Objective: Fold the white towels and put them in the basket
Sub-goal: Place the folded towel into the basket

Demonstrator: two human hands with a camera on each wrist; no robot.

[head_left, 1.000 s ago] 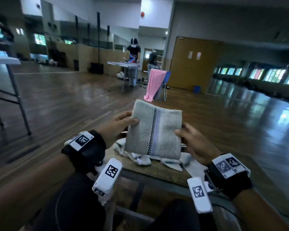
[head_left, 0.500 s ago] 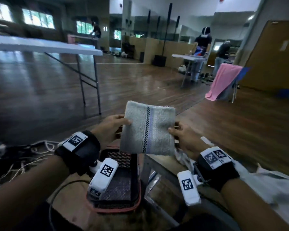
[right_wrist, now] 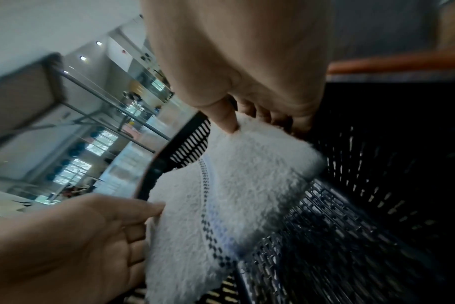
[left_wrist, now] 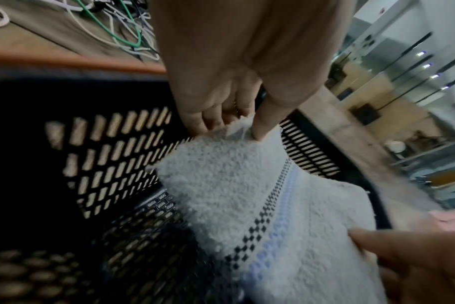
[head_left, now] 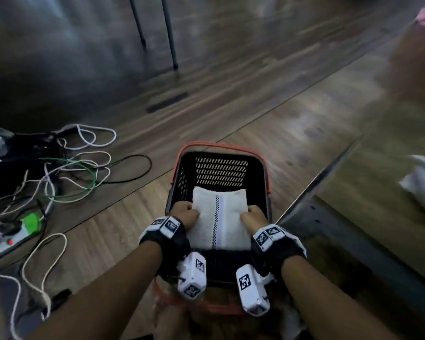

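Note:
A folded white towel (head_left: 219, 217) with a dark checked stripe and a pale blue band hangs inside the black mesh basket (head_left: 221, 165), which has an orange rim and stands on the floor. My left hand (head_left: 185, 213) pinches the towel's left edge, thumb on top. My right hand (head_left: 253, 217) pinches its right edge. In the left wrist view the towel (left_wrist: 237, 185) sags above the basket's mesh bottom (left_wrist: 143, 236), held by my left hand (left_wrist: 237, 121). The right wrist view shows my right hand (right_wrist: 247, 121) gripping the towel (right_wrist: 234, 181) near the basket wall (right_wrist: 390, 164).
A tangle of white, green and black cables (head_left: 71, 173) and a power strip (head_left: 15, 234) lie on the wooden floor to the left. The wooden table (head_left: 378, 168) is at the right, with unfolded white towels (head_left: 422, 185) on it. Metal table legs (head_left: 167, 33) stand farther back.
My head has turned down from the room to the floor basket. Both hands have carried the folded towel off the table, down to the left, into the basket.

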